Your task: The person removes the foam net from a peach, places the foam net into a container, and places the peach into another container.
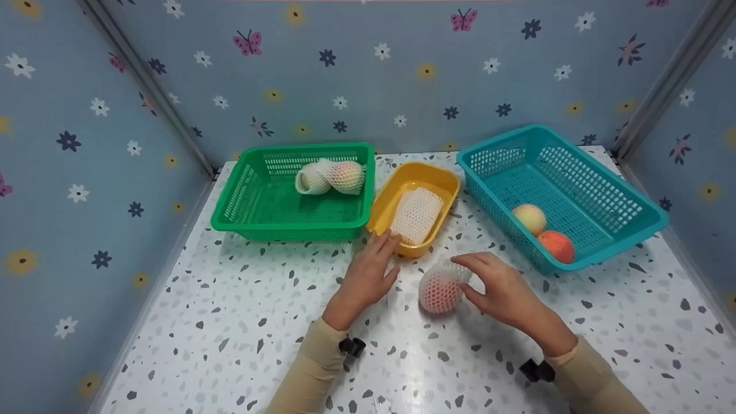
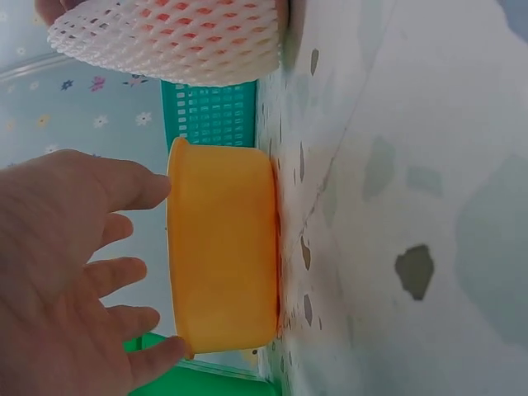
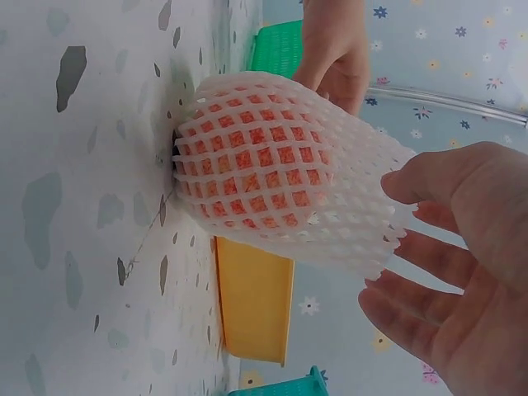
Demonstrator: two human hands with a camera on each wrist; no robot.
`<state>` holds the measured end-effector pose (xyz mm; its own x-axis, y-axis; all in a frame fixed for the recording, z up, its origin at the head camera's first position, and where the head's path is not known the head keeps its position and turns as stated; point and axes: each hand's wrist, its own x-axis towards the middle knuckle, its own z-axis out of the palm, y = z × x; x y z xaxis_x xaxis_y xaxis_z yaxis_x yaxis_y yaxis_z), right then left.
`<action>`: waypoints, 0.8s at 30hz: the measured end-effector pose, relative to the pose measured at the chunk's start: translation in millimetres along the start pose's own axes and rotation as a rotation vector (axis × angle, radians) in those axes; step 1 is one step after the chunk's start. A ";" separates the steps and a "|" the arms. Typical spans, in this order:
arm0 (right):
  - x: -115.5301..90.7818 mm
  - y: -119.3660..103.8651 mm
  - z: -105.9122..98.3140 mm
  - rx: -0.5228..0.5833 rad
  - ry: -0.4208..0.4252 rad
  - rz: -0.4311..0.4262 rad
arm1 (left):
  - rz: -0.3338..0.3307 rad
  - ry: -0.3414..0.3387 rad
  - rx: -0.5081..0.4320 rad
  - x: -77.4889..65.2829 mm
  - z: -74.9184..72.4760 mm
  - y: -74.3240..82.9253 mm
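A red apple point(image 3: 260, 165) sits upright on the table inside a white foam net sleeve point(image 3: 355, 148), whose loose end stands above the fruit. My right hand point(image 1: 509, 293) holds that loose end between thumb and curved fingers. To the left, my left hand point(image 1: 368, 273) reaches with loosely extended fingers to the near rim of the yellow basin point(image 1: 382, 198); its fingertips are right at the rim. Inside the basin lies a flat white foam net sleeve point(image 1: 418, 215). The left wrist view shows the left hand point(image 2: 82, 264) beside the basin's wall, holding nothing.
A green basket point(image 1: 287, 233) stands at back left with two foam-netted fruits point(image 1: 348, 175) inside. At back right, a blue basket point(image 1: 609, 253) holds a pale yellow fruit point(image 1: 530, 218) and a red one point(image 1: 556, 246). Flower-patterned panels point(image 1: 391, 75) enclose the speckled table point(image 1: 230, 322).
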<state>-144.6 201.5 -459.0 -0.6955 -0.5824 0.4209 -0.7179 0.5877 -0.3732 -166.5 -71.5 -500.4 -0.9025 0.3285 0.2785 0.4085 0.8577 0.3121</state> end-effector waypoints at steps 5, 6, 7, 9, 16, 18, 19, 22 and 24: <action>3.2 0.6 2.4 -0.024 0.023 -0.014 | -0.028 -0.045 0.058 -0.6 2.8 1.2; 3.9 0.7 3.1 -0.024 0.022 -0.017 | -0.031 -0.049 0.068 -0.5 3.4 1.5; 4.5 0.8 3.6 -0.027 0.020 -0.017 | -0.034 -0.051 0.076 -0.4 3.8 1.9; 5.2 0.9 4.5 -0.024 0.016 -0.010 | -0.037 -0.055 0.081 0.2 4.9 2.7; 10.2 2.5 8.6 0.004 0.016 0.012 | -0.074 -0.120 0.095 1.6 5.3 2.9; 12.3 3.2 9.7 0.012 0.009 0.008 | -0.084 -0.130 0.096 2.1 4.8 2.8; 13.6 3.4 10.2 0.020 0.007 0.004 | -0.087 -0.130 0.096 2.6 4.3 2.8; 17.4 4.2 11.9 0.054 0.004 -0.013 | -0.095 -0.138 0.097 3.8 2.9 2.9; 19.6 3.8 12.2 0.066 0.006 -0.020 | -0.095 -0.143 0.102 4.2 1.9 2.7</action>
<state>-161.4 185.5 -462.2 -0.6807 -0.5905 0.4337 -0.7325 0.5372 -0.4182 -169.5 -67.0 -500.1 -0.9494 0.2907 0.1186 0.3113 0.9209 0.2346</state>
